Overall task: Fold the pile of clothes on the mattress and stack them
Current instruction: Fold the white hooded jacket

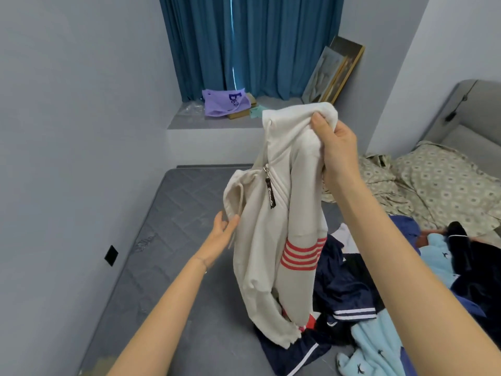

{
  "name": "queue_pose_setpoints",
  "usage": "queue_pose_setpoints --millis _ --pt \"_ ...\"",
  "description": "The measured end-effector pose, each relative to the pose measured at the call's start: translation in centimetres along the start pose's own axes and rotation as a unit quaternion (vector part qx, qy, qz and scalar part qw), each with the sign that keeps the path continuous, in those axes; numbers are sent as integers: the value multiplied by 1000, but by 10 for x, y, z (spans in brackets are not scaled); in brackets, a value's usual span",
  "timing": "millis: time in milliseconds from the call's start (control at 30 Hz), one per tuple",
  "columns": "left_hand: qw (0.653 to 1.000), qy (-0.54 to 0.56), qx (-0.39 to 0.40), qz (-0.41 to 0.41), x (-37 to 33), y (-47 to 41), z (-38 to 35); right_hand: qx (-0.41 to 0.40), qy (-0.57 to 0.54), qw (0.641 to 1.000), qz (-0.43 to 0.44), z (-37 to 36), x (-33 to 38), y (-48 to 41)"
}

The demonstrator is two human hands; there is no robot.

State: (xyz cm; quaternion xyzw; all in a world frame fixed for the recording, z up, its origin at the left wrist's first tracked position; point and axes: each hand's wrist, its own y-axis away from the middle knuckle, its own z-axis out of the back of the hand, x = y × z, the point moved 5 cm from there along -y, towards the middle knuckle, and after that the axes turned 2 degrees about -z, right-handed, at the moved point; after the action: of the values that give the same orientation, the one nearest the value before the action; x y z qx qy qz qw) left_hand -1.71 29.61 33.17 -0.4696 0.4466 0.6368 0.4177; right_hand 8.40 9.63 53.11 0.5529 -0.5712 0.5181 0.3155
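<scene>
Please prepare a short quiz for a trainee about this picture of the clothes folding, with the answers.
1. True or false: the right hand holds the cream zip-up jacket with red sleeve stripes up by its top end.
2. Which hand touches the jacket's side lower down, above the grey quilted mattress?
3. The lilac bag with dark print lies: A) on that mattress; B) on the grey window ledge before the blue curtain; C) in the right hand.
Key: 1 true; 2 the left hand; 3 B.

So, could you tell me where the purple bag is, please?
The purple bag lies on the window ledge, top centre of the head view, before the blue curtain.
</scene>
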Motion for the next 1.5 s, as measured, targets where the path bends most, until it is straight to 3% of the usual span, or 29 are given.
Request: queue_pose_setpoints --millis 333,400,600,700,800,867,933,1000,1033,1100,1200,1267,1400,1500 --pt "984 42 92 147 19 -44 -43 -6 16 997 -69 4 -31 6" --pt "990 8 41 136 25 -47 -36 -30 18 996 -79 16 -39 7" --pt "994 -17 -104 -5 1 -72 7 -65 31 988 -135 56 -61 15" --pt "989 -62 -123 -53 -15 -87 27 -93 48 979 -175 73 -75 20" --pt "979 -125 -147 -58 -15 -101 33 -105 42 970 -214 79 -92 26" --pt "968 -181 -176 -6 -2 -104 30 -86 38 969 -230 76 -100 30" --pt "970 -164 -138 115 26 -104 18 -55 34 969 -239 71 -105 35" --pt "971 -42 -49 231 56 -99 -7 -36 17 968 -249 68 -107 37" --pt "969 0 -8 248 65 -97 -20 -33 8 967 -252 68 -109 37" --pt "968 77 89 220 75 -93 -48 -39 -3 966 -255 70 -112 35" --pt "930 226 216 192 72 -79 -85 -73 3 965 -252 76 -115 31" --pt "919 230 259 189 76 -76 -95 -107 13 963 -246 84 -118 29" --pt "944 122 252 177 91 -77 -82 -154 48 959 -233 104 -125 30" --pt "970 115 166 133 89 -79 -59 -183 66 952 -235 118 -133 37"
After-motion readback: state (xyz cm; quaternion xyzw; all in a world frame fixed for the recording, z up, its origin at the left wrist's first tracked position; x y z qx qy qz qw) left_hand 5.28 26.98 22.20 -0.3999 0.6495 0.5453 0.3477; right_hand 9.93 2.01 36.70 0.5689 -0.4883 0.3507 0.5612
